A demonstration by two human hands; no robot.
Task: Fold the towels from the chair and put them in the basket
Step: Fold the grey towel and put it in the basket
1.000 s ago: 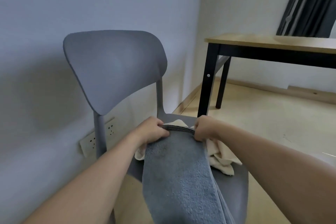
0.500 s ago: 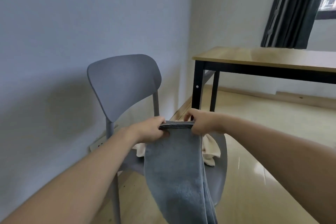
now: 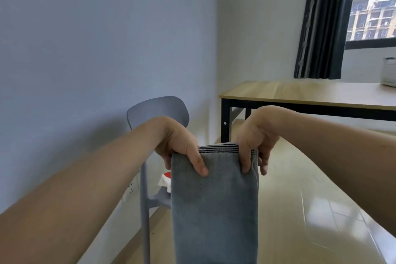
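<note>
A grey-blue towel (image 3: pixel 214 206) with a dark striped top edge hangs folded lengthwise in front of me. My left hand (image 3: pixel 180 146) pinches its top left corner and my right hand (image 3: pixel 255 141) pinches its top right corner. Behind it stands the grey chair (image 3: pixel 158 109), with a bit of white and red cloth (image 3: pixel 166 180) showing on its seat; the towel hides the rest of the seat. A pale grey basket (image 3: pixel 389 70) sits on the wooden table at the far right edge, mostly cut off.
The wooden table (image 3: pixel 300 94) with black legs stands to the right, beyond the chair. A dark curtain (image 3: pixel 321 21) and a window fill the upper right. A wall socket (image 3: pixel 130 188) is low on the left wall. Glossy floor (image 3: pixel 310 210) spreads to the right.
Both hands have lifted the towel up and away from the chair, which now looks farther and lower. The view has tilted up, and the basket has come into sight.
</note>
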